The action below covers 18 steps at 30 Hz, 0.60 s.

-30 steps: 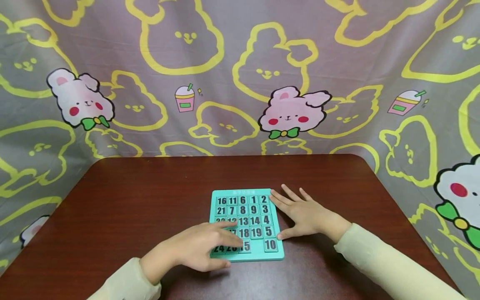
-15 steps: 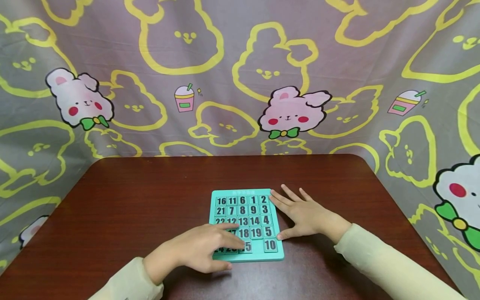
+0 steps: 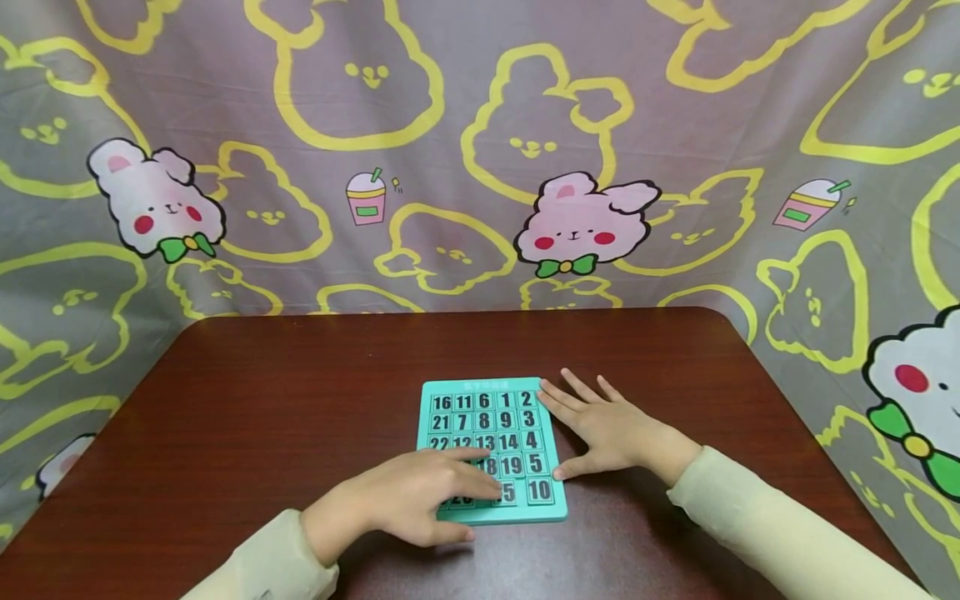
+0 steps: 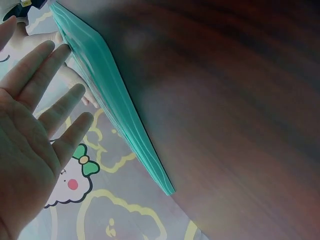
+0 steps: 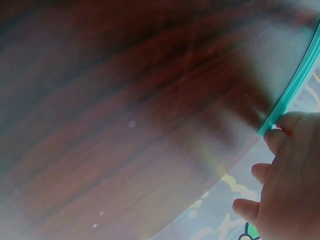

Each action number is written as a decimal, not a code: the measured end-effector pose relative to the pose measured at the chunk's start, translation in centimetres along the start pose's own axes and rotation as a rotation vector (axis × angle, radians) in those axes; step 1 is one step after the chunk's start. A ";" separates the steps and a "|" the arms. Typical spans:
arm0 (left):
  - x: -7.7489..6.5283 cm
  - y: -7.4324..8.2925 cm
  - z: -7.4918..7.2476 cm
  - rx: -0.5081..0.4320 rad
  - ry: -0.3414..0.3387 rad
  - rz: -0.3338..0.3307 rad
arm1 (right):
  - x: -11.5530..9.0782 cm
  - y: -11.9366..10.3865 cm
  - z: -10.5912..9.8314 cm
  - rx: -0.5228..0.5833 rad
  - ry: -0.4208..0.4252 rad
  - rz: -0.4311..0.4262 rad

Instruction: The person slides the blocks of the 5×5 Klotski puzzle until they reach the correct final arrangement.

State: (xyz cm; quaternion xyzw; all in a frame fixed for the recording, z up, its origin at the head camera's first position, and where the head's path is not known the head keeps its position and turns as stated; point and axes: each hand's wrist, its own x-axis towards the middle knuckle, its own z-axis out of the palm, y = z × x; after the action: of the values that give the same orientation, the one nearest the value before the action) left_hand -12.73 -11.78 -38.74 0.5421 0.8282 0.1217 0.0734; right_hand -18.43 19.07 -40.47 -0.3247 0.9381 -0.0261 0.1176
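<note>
A turquoise number slide puzzle [image 3: 561,504] lies flat on the table, its black-numbered tiles set in rows. The left hand [image 3: 416,493] reaches over its lower left part, a fingertip on the 15 tile [image 3: 508,492] in the bottom row. Several tiles at lower left are hidden beneath that hand. In the left wrist view, the left hand's fingers [image 4: 72,135] are spread and fairly straight beside the puzzle's edge [image 4: 120,90]. At the puzzle's right side the right hand [image 3: 615,429] lies with fingers spread, fingertips and thumb touching the frame.
The dark reddish-brown table [image 3: 300,383] has rounded far corners. A grey-pink curtain [image 3: 450,150] with yellow outlines and cartoon rabbits hangs behind the table and along both sides.
The left hand has moved a little to the right, and the 15 tile has slid right with it, up towards the 10 tile. The right hand stays in place.
</note>
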 end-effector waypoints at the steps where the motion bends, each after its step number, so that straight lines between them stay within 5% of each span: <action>1: 0.1 0.0 0.0 0.001 -0.001 -0.001 | 0.0 0.0 0.0 0.000 0.000 0.000; 18: 1.1 0.5 -0.1 0.040 -0.021 -0.009 | 0.0 0.0 -0.1 0.001 -0.009 0.010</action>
State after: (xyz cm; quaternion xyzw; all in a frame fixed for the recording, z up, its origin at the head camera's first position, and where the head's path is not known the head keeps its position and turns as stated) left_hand -12.75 -10.59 -38.50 0.5408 0.8322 0.0992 0.0719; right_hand -18.45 19.04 -40.39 -0.3200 0.9392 -0.0245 0.1223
